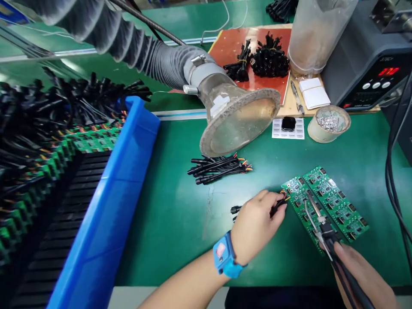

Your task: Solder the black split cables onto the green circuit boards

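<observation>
My left hand (257, 225), with a blue watch on its wrist, pinches a black cable (277, 207) whose coloured wire ends point at the upper-left end of a green circuit board (296, 198). My right hand (362, 270) is wrapped round the black handle of a soldering iron (328, 234). Its metal tip lies over that same board, with a thin tube clamped alongside. Whether the tip touches the board I cannot tell. A second circuit board (336, 201) lies close beside the first. Left of them, a bundle of black cables (220, 168) with bare coloured ends rests on the green mat.
A fume extraction hood (241, 122) hangs over the bench's middle. To the left stands a blue tray (128, 171) with rows of wired boards. A soldering station (370, 64), a round tub (325, 133) of metal bits and a small black square device (288, 123) sit at the back right.
</observation>
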The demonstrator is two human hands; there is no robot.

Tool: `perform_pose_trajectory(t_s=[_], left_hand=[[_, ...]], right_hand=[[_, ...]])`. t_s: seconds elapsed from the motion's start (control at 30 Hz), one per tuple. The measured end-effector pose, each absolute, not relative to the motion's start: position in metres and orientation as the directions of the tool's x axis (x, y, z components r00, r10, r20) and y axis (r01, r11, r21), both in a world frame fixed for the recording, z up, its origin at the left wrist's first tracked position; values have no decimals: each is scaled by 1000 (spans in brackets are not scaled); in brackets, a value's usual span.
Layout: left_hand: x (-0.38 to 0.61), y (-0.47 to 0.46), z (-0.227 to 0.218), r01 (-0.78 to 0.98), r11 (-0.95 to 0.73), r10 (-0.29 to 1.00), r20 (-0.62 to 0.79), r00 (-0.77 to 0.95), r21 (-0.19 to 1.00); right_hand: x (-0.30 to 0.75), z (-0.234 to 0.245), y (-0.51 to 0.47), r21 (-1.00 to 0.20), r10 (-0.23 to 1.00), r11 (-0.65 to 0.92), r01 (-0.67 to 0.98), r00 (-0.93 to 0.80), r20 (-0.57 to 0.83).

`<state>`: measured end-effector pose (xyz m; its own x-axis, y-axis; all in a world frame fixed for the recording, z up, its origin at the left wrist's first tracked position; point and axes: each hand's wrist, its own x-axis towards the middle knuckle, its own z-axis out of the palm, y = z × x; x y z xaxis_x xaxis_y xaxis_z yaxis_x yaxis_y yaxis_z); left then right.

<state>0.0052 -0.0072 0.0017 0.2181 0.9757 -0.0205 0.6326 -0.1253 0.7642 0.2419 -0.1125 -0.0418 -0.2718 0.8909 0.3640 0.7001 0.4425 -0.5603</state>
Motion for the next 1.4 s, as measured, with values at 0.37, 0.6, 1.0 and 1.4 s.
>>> perform_pose_trajectory(t_s=[0.37,0.6,1.0,1.4], left_hand=[[0,1,-10,682,-297,948,124,291,668],[2,-4,-7,734,-337,928,80,363,590],[3,-2,-5,749,-296,938,32,346,593],[4,-3,-5,757,-288,943,36,331,587]], right_hand=[[252,-44,-88,-478,836,539,694,-371,404],[237,-14,-80,-473,737,674,567,-471,485],[222,-6,-68,-460,735,674,578,-464,494],[238,-18,-78,-394,706,708,586,-617,349]])
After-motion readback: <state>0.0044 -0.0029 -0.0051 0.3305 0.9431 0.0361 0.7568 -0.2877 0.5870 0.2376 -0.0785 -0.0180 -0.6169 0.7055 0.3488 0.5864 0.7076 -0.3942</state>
